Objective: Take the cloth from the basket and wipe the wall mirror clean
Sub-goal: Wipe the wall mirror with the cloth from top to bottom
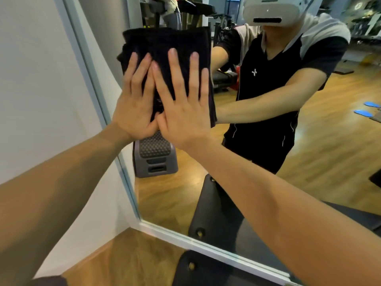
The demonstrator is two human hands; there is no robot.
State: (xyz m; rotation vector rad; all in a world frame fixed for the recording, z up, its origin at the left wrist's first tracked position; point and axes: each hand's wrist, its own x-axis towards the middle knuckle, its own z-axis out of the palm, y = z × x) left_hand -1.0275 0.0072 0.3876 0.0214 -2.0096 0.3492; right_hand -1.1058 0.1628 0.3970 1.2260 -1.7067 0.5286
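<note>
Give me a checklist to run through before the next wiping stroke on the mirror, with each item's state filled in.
1. Cloth out of the basket and on the glass: ok. The black cloth lies flat against the wall mirror.
2. Left hand pressing the cloth with straight fingers: ok.
3. Right hand pressing beside it, thumbs overlapping: ok.
4. Cloth folded, not bunched: ok, it looks like a neat rectangle.
5. Room to stroke left: not ok, the mirror frame is close to the cloth's left edge.
6. Glass already clean: cannot tell, no smears are visible.
</note>
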